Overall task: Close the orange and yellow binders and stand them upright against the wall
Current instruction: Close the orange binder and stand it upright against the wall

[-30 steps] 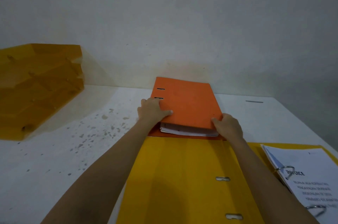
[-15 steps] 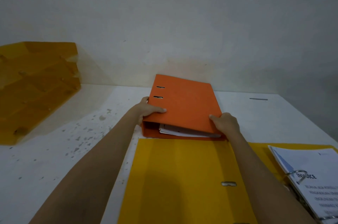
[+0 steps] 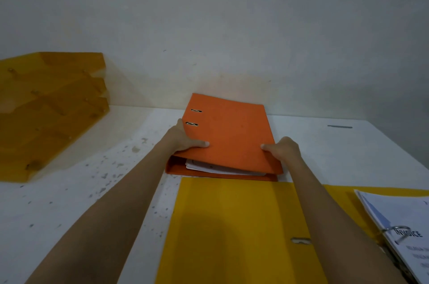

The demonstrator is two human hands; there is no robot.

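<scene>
On the white table [image 3: 58, 202], the left grip [image 3: 185, 138] and right grip [image 3: 284, 148] clamp the orange binder [image 3: 228, 137] by its side edges; the open yellow binder [image 3: 232, 225] lies just nearer.

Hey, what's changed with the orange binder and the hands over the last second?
The orange binder has come off the table at its near edge, tilting up toward the wall. The left hand shifted to its spine side, the right hand holds the opposite edge. The yellow binder stays open and flat; the amber trays are unmoved.
</scene>
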